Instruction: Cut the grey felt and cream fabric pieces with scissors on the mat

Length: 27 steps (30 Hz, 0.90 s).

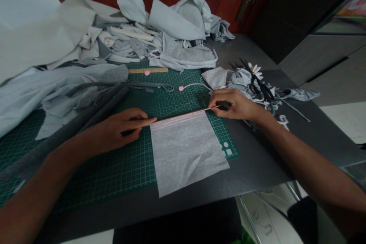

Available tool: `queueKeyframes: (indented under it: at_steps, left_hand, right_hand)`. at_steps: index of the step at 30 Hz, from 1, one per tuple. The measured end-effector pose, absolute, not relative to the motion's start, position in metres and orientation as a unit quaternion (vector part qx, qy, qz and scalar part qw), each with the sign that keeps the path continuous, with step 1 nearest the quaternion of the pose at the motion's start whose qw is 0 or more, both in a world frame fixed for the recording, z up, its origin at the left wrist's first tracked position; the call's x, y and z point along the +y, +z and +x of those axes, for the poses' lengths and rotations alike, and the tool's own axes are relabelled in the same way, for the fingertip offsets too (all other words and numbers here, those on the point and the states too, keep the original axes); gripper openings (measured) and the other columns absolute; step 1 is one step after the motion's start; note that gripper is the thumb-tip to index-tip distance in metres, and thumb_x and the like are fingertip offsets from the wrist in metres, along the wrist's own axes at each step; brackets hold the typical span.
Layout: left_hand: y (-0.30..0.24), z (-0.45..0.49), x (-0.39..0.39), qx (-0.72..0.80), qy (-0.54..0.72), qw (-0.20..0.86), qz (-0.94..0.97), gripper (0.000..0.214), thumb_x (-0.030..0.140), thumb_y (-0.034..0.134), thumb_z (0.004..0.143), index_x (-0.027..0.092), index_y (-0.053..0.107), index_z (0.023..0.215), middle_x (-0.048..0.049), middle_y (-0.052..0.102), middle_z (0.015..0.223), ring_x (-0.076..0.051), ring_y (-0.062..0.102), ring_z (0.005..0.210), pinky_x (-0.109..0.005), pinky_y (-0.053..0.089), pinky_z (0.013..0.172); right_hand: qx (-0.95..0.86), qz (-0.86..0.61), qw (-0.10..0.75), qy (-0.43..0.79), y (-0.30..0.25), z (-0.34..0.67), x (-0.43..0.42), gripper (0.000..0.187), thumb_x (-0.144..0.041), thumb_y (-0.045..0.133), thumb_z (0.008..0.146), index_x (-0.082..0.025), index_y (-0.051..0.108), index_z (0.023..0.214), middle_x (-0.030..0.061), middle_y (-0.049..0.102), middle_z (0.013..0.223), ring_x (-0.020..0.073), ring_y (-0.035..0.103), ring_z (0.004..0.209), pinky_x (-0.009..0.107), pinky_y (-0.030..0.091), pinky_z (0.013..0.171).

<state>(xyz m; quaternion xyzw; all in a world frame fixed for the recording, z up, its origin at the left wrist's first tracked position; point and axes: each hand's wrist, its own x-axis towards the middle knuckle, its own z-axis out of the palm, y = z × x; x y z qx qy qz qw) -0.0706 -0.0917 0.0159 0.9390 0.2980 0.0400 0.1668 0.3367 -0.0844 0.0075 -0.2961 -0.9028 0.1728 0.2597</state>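
Observation:
A piece of grey cloth (185,152) lies partly on a green cutting mat (131,171), its near end reaching over the dark table. Several pink lines run across the cloth close to its far edge. Along that edge is a thin straight strip (183,115), seen almost edge-on; I cannot make out its exact kind. My left hand (124,125) pinches the strip's left end, index finger stretched along it. At the right end, my right hand (233,104) is closed on the strip between thumb and fingers.
Behind lies a heap of grey and white cloth (183,19). A wooden ruler (156,70) and a pink round piece on a cord (181,88) rest on the mat. Dark rolled cloth (100,110) is at left. Scissors (261,87) lie among scraps at right.

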Motion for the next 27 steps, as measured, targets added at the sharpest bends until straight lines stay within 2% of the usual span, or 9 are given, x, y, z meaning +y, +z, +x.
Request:
queueKeyframes:
  at_steps: [5,9,13,19,24,27]
  left_hand:
    - [0.019,-0.07,-0.094,0.293,0.023,0.176,0.94,0.044,0.02,0.043,0.103,0.028,0.052,0.145,-0.0058,0.053,0.13,-0.017,0.054,0.114,-0.03,0.045,0.102]
    - [0.017,-0.07,-0.092,0.292,0.035,0.18,0.939,0.036,0.031,0.05,0.1,0.024,0.062,0.133,-0.0059,0.058,0.122,-0.019,0.055,0.106,-0.029,0.047,0.097]
    - [0.009,-0.073,-0.088,0.289,0.046,0.183,0.939,0.031,0.034,0.053,0.098,0.027,0.068,0.123,-0.0053,0.06,0.12,-0.019,0.057,0.104,-0.03,0.048,0.095]
    - [0.007,-0.072,-0.088,0.299,0.071,0.181,0.934,0.041,0.034,0.055,0.096,0.031,0.06,0.137,-0.0065,0.06,0.124,-0.022,0.059,0.111,-0.035,0.048,0.101]
    - [0.009,-0.069,-0.089,0.294,0.091,0.185,0.933,0.035,0.033,0.056,0.095,0.027,0.067,0.127,-0.0059,0.064,0.118,-0.021,0.062,0.104,-0.033,0.051,0.098]
    - [0.01,-0.068,-0.089,0.294,0.093,0.183,0.933,0.034,0.032,0.056,0.096,0.024,0.068,0.127,-0.0058,0.064,0.117,-0.019,0.062,0.103,-0.032,0.051,0.096]
  right_hand:
    - [-0.9,-0.298,0.22,0.23,0.01,0.338,-0.086,0.009,-0.022,0.062,0.087,-0.021,0.064,0.096,0.0031,0.065,0.09,0.0137,0.058,0.079,0.027,0.047,0.07]
    - [-0.902,-0.292,0.196,0.25,0.011,0.34,-0.085,0.015,-0.02,0.064,0.084,-0.022,0.065,0.099,0.0037,0.064,0.097,0.0152,0.059,0.086,0.029,0.047,0.077]
    - [-0.904,-0.291,0.191,0.25,0.011,0.342,-0.085,0.015,-0.021,0.064,0.085,-0.022,0.066,0.1,0.0039,0.063,0.097,0.016,0.058,0.087,0.03,0.047,0.079]
    - [-0.904,-0.298,0.195,0.239,0.01,0.341,-0.086,0.017,-0.02,0.064,0.085,-0.021,0.066,0.102,0.0046,0.063,0.098,0.0164,0.059,0.087,0.031,0.047,0.079]
    - [-0.903,-0.32,0.191,0.212,0.009,0.341,-0.085,0.027,-0.022,0.066,0.083,-0.018,0.066,0.11,0.0061,0.065,0.1,0.0166,0.059,0.086,0.03,0.047,0.076]
    - [-0.903,-0.322,0.191,0.21,0.007,0.342,-0.083,0.027,-0.024,0.066,0.083,-0.017,0.067,0.109,0.0061,0.065,0.098,0.0153,0.059,0.083,0.028,0.047,0.073]
